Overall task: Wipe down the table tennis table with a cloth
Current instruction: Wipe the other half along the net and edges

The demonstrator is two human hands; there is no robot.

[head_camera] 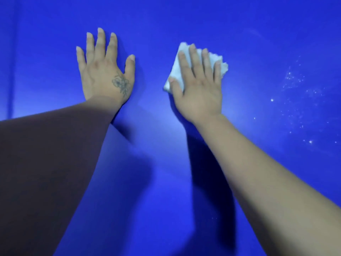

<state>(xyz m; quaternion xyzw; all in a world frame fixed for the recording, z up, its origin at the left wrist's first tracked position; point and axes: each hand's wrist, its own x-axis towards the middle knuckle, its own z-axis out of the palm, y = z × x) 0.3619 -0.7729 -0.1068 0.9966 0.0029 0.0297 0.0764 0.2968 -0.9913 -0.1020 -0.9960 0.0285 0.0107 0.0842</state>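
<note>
The blue table tennis table (166, 19) fills the whole view. My right hand (199, 85) lies flat on a folded white cloth (178, 71), pressing it onto the surface with fingers spread; the cloth sticks out past my fingertips and at the thumb side. My left hand (104, 69), with a flower tattoo near the wrist and a dark brown sleeve behind it, rests palm-down on the bare table to the left of the cloth, fingers apart, holding nothing.
A patch of white specks and dust (299, 100) lies on the table to the right of the cloth. A pale vertical line (11, 71) runs along the far left of the surface.
</note>
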